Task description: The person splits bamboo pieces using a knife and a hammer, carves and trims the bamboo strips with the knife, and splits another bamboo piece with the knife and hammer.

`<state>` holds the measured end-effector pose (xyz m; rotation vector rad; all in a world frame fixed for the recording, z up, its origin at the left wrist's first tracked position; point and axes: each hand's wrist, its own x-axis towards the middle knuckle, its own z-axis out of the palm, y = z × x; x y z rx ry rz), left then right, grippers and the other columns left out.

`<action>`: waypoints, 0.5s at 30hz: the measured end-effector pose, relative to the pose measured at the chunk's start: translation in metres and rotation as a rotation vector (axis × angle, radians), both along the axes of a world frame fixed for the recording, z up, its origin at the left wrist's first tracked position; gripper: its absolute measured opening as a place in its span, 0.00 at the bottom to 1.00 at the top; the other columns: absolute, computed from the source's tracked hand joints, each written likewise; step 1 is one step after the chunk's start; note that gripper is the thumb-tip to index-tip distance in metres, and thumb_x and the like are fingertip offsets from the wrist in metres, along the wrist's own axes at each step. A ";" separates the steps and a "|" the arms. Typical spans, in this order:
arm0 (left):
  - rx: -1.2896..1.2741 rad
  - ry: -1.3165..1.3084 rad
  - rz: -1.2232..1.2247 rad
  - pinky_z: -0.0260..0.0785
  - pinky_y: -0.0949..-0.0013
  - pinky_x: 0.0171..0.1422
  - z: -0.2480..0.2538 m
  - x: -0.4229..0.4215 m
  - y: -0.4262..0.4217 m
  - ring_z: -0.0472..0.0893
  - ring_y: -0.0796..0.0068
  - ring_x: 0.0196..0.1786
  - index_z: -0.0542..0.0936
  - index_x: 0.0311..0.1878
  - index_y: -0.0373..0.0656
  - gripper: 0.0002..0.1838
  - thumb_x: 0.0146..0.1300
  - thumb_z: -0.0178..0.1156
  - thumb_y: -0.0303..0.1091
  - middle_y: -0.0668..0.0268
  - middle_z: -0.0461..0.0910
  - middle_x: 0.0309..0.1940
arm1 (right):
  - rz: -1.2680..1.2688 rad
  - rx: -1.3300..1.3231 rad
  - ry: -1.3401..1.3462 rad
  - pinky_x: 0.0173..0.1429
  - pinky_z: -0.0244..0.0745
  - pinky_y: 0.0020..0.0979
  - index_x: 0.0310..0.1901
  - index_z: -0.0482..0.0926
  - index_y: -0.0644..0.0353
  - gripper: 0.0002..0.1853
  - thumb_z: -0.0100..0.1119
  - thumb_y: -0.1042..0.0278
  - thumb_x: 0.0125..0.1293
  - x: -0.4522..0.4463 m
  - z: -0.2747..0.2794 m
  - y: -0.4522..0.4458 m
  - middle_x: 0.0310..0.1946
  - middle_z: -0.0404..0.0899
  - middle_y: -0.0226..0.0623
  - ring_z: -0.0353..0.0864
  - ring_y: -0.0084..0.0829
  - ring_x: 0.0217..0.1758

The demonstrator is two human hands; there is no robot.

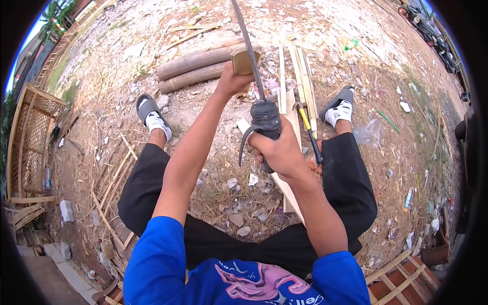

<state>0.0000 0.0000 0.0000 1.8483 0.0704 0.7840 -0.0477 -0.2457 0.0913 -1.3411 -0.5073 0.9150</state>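
Note:
My right hand (277, 152) is wrapped round the black-taped handle of a machete (265, 118), a loose end of the wrapping hanging down. Its long, narrow dark blade (244, 30) points up and away from me. Farther forward, my left hand (236, 81) grips a split bamboo piece (242, 62), whose pale inner face shows. The blade crosses in front of this bamboo; whether they touch I cannot tell. A claw hammer (306, 124) with a yellow and black handle lies by my right leg.
Thick bamboo poles (195, 63) lie on the ground ahead. Pale bamboo strips (303, 76) stretch between my feet. A lattice panel (31, 137) stands at left, and another lattice frame (406, 277) is at lower right. A clear plastic bottle (367, 133) lies beside my right leg. Motorcycles (429, 30) stand far right.

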 end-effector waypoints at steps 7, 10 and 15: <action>0.051 -0.095 0.047 0.71 0.70 0.36 0.014 -0.007 -0.019 0.75 0.82 0.31 0.79 0.35 0.40 0.14 0.56 0.73 0.36 0.72 0.78 0.27 | -0.019 0.041 0.022 0.24 0.65 0.25 0.44 0.75 0.60 0.15 0.62 0.74 0.53 -0.006 -0.007 0.000 0.25 0.74 0.25 0.70 0.17 0.20; 0.025 -0.047 0.075 0.71 0.70 0.36 0.010 -0.008 -0.021 0.75 0.82 0.32 0.79 0.35 0.40 0.14 0.55 0.74 0.37 0.72 0.78 0.27 | -0.044 0.035 0.028 0.24 0.65 0.25 0.43 0.74 0.60 0.14 0.62 0.74 0.54 -0.010 -0.005 -0.001 0.25 0.74 0.25 0.69 0.17 0.19; 0.131 0.040 0.108 0.74 0.70 0.40 0.007 -0.009 -0.012 0.79 0.81 0.35 0.83 0.41 0.42 0.15 0.55 0.73 0.39 0.71 0.83 0.31 | -0.054 0.016 0.019 0.23 0.66 0.25 0.41 0.73 0.62 0.12 0.63 0.75 0.55 -0.009 -0.008 0.003 0.24 0.74 0.28 0.70 0.18 0.19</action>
